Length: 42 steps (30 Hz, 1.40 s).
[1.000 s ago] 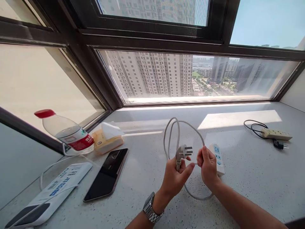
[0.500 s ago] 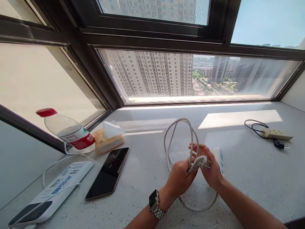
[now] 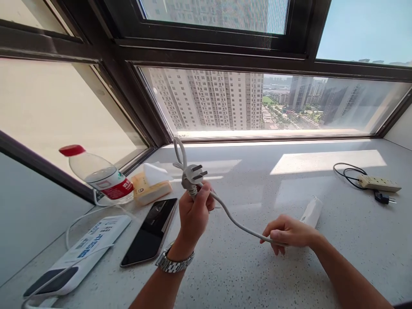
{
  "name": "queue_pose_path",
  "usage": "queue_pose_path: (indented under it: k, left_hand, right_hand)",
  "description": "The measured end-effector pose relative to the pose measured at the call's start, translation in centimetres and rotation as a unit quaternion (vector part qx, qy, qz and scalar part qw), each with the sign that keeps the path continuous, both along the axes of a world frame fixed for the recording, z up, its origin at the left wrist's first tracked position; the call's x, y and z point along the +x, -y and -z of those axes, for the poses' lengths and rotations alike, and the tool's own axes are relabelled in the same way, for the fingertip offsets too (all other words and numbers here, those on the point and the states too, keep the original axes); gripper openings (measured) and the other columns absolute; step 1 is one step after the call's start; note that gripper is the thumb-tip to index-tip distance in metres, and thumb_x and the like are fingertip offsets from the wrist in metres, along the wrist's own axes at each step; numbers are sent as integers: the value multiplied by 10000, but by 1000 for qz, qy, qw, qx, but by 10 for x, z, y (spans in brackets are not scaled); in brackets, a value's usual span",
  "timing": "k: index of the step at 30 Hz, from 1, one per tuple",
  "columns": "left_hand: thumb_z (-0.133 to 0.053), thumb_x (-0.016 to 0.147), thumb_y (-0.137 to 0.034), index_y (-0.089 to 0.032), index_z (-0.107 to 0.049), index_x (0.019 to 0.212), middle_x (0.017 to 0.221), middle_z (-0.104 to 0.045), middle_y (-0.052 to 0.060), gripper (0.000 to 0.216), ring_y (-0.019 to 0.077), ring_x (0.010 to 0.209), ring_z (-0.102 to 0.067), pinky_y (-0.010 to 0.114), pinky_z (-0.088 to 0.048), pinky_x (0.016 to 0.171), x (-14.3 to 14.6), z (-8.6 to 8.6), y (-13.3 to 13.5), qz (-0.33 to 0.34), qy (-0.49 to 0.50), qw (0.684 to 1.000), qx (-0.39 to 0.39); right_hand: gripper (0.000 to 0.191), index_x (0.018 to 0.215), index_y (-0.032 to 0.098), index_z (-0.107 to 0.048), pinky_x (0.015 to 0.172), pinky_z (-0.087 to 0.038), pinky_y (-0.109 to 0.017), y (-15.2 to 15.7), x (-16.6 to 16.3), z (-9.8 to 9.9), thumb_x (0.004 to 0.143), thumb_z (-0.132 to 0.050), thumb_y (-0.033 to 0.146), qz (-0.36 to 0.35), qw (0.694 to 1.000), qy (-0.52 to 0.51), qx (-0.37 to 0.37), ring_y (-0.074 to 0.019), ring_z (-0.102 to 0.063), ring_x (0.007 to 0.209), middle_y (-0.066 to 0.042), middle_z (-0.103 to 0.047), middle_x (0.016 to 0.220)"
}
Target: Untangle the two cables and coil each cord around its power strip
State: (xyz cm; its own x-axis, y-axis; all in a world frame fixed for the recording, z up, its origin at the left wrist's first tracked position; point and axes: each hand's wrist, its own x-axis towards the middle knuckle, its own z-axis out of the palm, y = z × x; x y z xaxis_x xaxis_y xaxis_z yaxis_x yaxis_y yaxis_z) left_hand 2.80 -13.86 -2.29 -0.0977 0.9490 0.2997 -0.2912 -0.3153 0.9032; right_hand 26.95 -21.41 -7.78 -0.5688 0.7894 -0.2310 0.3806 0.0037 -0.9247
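Observation:
My left hand point(image 3: 195, 216) is closed around a bundled white cord near its three-pin plug point(image 3: 192, 176), raised above the counter. The plug's prongs point to the right, and a loop of the cord stands up behind it. From there the white power cord point(image 3: 236, 221) runs down to my right hand point(image 3: 291, 231), where thumb and fingers pinch it low over the counter. A white power strip point(image 3: 313, 212) lies just behind my right hand, which hides its near end. Its sockets do not show.
On the left are a black phone point(image 3: 149, 234), a white box-shaped device point(image 3: 80, 253) with blue print, a tissue pack point(image 3: 152, 191) and a red-capped bottle point(image 3: 103, 178). A beige power strip point(image 3: 381, 183) lies at right. Windows border the speckled counter point(image 3: 231, 274).
My left hand has moved left and up with the plug and gathered cord. My right hand has moved lower right along the cord. The white power strip has turned, its sockets out of sight.

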Motion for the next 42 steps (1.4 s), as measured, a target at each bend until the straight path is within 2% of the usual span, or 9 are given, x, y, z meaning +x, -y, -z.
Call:
queue_pose_path:
  k: [3, 6, 9, 14, 17, 21, 27, 37, 42]
  left_hand:
    - [-684, 652, -330, -187, -463, 588, 439, -279, -106, 271, 25, 361, -193, 147, -202, 345, 1, -15, -5, -5, 48, 999, -9]
    - [-653, 688, -318, -187, -463, 592, 432, -229, -116, 250, 24, 345, -177, 141, -214, 339, 7, -19, -10, 14, 67, 997, -23]
    - [-667, 708, -339, -187, -439, 576, 445, -261, -105, 304, 25, 349, -200, 138, -217, 335, 14, -18, -15, 69, 72, 994, -44]
    - [-675, 740, -320, -184, -376, 535, 461, -268, -92, 388, 32, 362, -219, 139, -208, 327, 12, -23, -19, 118, 105, 986, -57]
    - [-645, 768, -270, -177, -337, 522, 494, -302, -76, 405, 41, 390, -296, 146, -258, 344, 0, -33, -27, 125, 150, 979, -55]
    - [-488, 896, -279, -186, -287, 544, 482, -295, -62, 416, 68, 427, -381, 168, -364, 411, -15, -46, -39, 121, 199, 968, -90]
    - [-252, 1019, -279, -193, -281, 605, 517, -101, -85, 424, 43, 417, 19, 150, -77, 363, -29, -55, -41, 110, 205, 972, -15]
    - [-530, 909, -395, -219, -198, 586, 499, -22, -87, 496, 71, 452, 100, 241, 9, 371, -39, -64, -30, 50, 152, 985, 63]
    - [-507, 924, -366, -225, -209, 593, 470, -2, -109, 468, 45, 436, 161, 219, 89, 329, -35, -78, -14, 55, 149, 987, 25]
  right_hand:
    - [771, 838, 138, -688, 472, -318, -227, -1, 2, 1, 850, -272, 788, 4, 1000, 15, -7, -90, -387, 419, 28, -460, 507]
    - [612, 661, 166, -602, 500, -238, -235, -5, -11, 7, 930, -338, 648, 137, 963, 179, 150, -100, -365, 493, 19, -447, 532]
    - [490, 723, 184, -579, 520, -225, -247, -9, -28, 13, 1003, -303, 476, 209, 895, 324, 224, -121, -434, 552, -16, -561, 657]
    - [325, 849, 201, -618, 600, -297, -261, -5, -28, 5, 992, -395, 388, 210, 849, 435, 214, -175, -591, 731, -55, -663, 825]
    - [229, 941, 206, -629, 594, -313, -266, 1, -12, -6, 899, -550, 417, 210, 864, 432, 149, -200, -616, 778, -62, -690, 891]
    - [456, 1053, 211, -637, 627, -355, -265, 4, 14, -16, 794, -619, 585, 171, 927, 325, 79, -221, -604, 868, -78, -673, 989]
    - [674, 1134, 187, -603, 601, -370, -251, 4, 40, -13, 600, -789, 553, 83, 974, 208, -31, -185, -575, 757, -50, -650, 893]
    - [546, 1016, 178, -585, 637, -353, -311, 22, -24, -8, 598, -748, 489, 82, 923, 351, 136, -259, -548, 819, -101, -621, 954]
    - [597, 1287, 217, -463, 695, -377, -328, 11, -13, -3, 710, -613, 250, 212, 880, 378, 191, -245, -576, 839, -99, -653, 1010]
